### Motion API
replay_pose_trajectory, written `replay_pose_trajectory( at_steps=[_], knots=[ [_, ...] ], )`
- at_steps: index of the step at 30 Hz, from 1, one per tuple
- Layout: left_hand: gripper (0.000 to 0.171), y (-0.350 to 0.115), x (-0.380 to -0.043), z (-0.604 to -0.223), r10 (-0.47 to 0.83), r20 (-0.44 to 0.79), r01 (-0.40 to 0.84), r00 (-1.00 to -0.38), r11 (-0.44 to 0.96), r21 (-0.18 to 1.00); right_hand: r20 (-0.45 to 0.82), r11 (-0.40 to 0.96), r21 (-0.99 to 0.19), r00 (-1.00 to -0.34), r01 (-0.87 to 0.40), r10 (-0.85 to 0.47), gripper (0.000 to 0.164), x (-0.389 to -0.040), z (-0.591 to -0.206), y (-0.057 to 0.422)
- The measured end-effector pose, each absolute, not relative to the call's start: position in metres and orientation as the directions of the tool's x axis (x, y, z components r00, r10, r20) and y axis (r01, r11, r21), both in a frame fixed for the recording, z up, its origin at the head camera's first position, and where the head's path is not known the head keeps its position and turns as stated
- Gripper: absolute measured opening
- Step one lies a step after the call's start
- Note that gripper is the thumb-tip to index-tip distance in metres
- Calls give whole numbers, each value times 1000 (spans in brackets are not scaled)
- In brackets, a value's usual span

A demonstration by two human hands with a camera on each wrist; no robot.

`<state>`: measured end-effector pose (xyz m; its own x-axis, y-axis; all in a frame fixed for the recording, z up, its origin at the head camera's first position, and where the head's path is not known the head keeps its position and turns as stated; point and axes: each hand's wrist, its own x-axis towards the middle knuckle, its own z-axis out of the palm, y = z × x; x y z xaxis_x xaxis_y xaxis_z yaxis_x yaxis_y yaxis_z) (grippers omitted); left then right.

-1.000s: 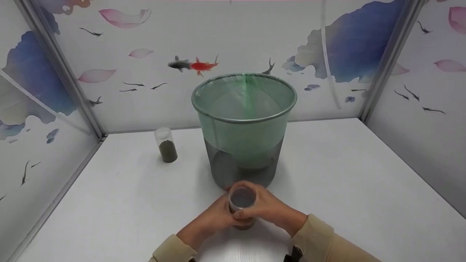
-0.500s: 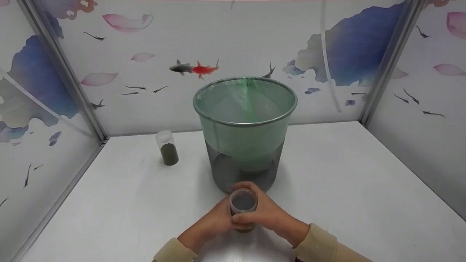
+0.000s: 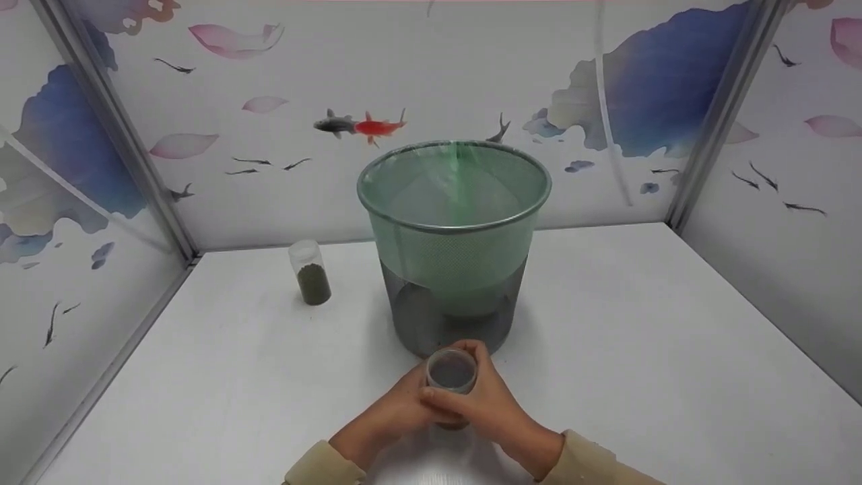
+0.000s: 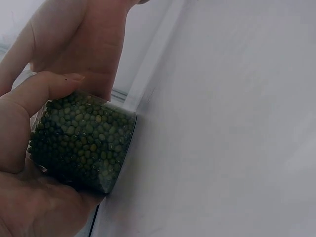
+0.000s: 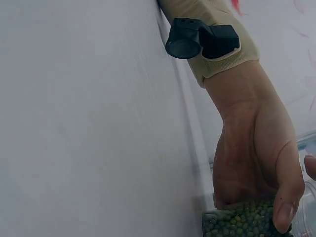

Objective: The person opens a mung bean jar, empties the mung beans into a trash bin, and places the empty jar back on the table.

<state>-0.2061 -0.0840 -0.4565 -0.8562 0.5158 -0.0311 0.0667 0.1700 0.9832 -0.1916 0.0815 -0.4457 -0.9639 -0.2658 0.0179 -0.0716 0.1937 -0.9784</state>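
Observation:
A clear jar of mung beans stands in front of me, its round top facing up in the head view. My left hand grips it low from the left. Around its upper part my right hand curls, the thumb lying across the front just below the rim and the fingers behind. In the left wrist view the green beans fill the visible lower part of the jar, with a thumb pressed on its side. The right wrist view shows the left thumb on the jar, whose clear top is partly cut off.
Behind the hands stands a mesh wastebasket with a green bag inside it. A second clear jar, partly filled with dark green grains, stands at the back left of the white table. Printed panels enclose the table.
My right hand has turned around the jar's top: its thumb slid left and its wrist swung down and inward. The left hand stays nearly still on the jar.

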Motion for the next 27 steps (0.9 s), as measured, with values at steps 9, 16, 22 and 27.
replay_pose_trajectory(
  at_steps=[9, 16, 22, 27],
  knots=[
    [80, -83, -208, -458, 551, -17, 60, -834, 122, 991, 17, 191, -979, -961, -72, -275, 75, -190, -445, 83],
    [79, -83, -208, -458, 562, -2, 65, -827, 100, 993, 19, 149, -987, -958, -64, -286, 73, -190, -445, 85],
    [80, -83, -208, -457, 552, -10, 59, -834, 107, 992, 33, 133, -988, -953, -76, -302, 70, -191, -445, 87],
    [75, -84, -207, -456, 556, -9, 50, -831, 89, 995, 34, 88, -994, -931, -71, -364, 67, -195, -446, 91]
  ],
)
